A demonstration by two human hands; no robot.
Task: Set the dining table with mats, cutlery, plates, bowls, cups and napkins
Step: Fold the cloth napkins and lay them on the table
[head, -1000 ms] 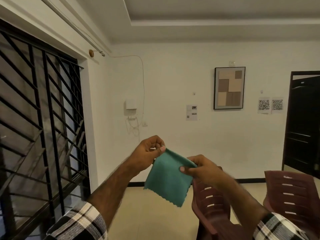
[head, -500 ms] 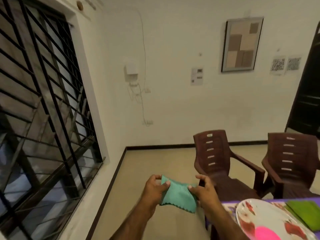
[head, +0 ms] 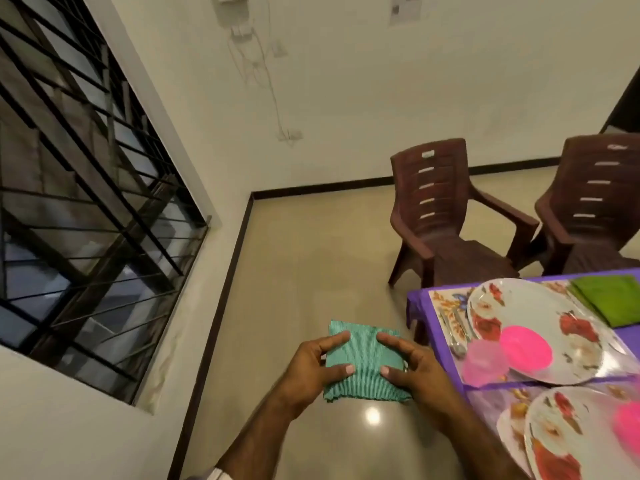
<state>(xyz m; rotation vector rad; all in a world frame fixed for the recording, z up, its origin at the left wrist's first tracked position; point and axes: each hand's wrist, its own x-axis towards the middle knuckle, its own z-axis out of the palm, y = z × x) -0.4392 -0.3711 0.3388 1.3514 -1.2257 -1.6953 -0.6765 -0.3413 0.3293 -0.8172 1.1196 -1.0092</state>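
Both hands hold a folded teal ribbed cloth napkin with a scalloped lower hem out over the floor, clear of the table. The left hand pinches its left edge, thumb on top and fingers along the far side; the right hand pinches the right edge in the same way, so each is clenched on the cloth. The napkin lies roughly flat and near square, its fold at twelve o'clock and its hem at six.

The relation that matters: the purple-covered table lies at about three o'clock from the napkin, its near corner just beside the right hand. The nearest setting has a floral white plate bearing a pink plastic bowl, a translucent pink cup and steel cutlery on a floral mat; a green folded napkin lies at that plate's two o'clock.

The right hand is nearer the table, so carrying the cloth rightward would probably fall to it.
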